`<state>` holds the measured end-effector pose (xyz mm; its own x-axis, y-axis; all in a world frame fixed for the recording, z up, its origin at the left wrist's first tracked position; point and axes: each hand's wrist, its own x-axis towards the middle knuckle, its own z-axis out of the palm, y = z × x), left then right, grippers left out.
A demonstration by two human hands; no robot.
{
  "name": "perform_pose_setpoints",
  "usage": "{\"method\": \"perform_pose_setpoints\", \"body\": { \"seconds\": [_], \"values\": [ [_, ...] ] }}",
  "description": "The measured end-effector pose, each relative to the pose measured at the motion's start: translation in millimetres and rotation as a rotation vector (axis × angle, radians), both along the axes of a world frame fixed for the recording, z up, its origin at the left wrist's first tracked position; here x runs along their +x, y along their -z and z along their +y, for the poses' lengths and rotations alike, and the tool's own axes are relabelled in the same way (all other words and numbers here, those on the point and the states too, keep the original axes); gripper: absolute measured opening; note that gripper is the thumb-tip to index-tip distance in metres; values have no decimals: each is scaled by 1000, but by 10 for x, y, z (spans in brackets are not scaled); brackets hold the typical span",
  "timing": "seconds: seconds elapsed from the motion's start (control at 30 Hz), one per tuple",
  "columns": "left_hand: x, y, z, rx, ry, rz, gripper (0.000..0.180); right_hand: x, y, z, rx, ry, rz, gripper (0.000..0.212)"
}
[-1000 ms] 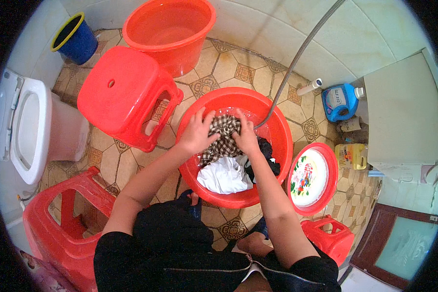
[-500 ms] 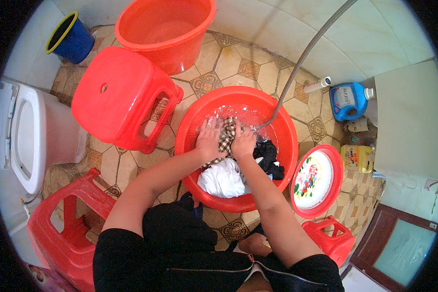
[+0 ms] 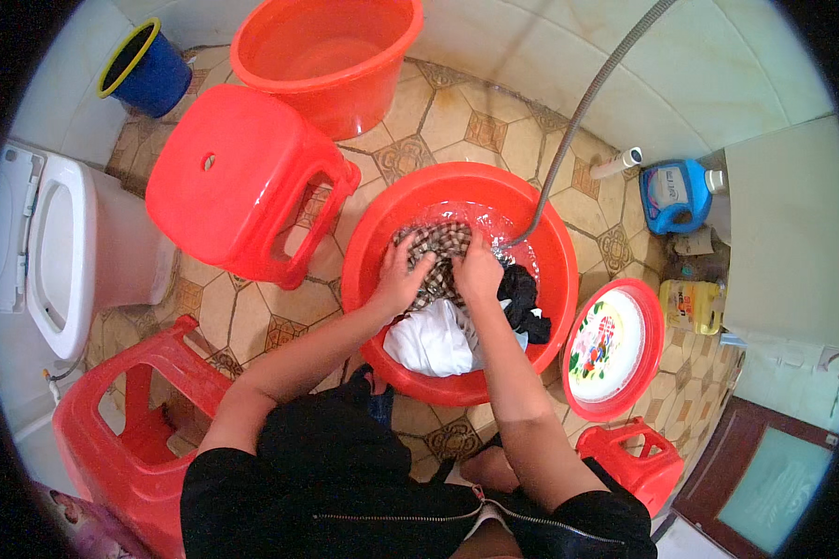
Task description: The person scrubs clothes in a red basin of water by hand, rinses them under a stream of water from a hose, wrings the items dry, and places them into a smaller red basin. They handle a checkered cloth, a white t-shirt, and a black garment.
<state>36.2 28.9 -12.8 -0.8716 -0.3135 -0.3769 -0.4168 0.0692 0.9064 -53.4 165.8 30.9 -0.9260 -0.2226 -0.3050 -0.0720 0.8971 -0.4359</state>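
A wide red basin (image 3: pixel 364 289) of sudsy water holds wet laundry. Brown-and-white checkered cloth (image 3: pixel 441 244) bunches up between my hands. My left hand (image 3: pixel 403 281) grips its left side, thumb apart from the bent fingers. On the cloth's right edge, my right hand (image 3: pixel 478 268) is closed, its fingertips partly hidden. Nearer to me lies a white garment (image 3: pixel 429 342), below the checkered one. A black garment (image 3: pixel 519 296) rests beside my right wrist. The grey hose (image 3: pixel 569 140) runs down into the basin, its end by my right hand.
Left of the basin stand a red stool (image 3: pixel 224 177), a second stool (image 3: pixel 130 401) and a toilet (image 3: pixel 65 252). Behind are a large red tub (image 3: pixel 331 88) and a blue bucket (image 3: pixel 149 74). At right are a patterned washbowl (image 3: pixel 615 349), blue jug (image 3: pixel 673 196), yellow jug (image 3: pixel 692 306) and small stool (image 3: pixel 632 456).
My hands have shifted from pressing flat on the checkered cloth to gripping its sides. More of the cloth now shows, spread and bulging between them. The whole view has shifted slightly.
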Motion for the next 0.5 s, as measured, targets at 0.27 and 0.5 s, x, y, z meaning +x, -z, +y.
{"method": "perform_pose_setpoints", "body": {
  "seconds": [0.27, 0.5],
  "values": [
    [-127, -325, -515, 1323, 4, -222, 43, 1199, -1051, -584, -978, -145, -141, 61],
    [150, -12, -363, 1442, 214, 21, 32, 928, -519, -288, -704, -302, 181, 40]
  ]
}}
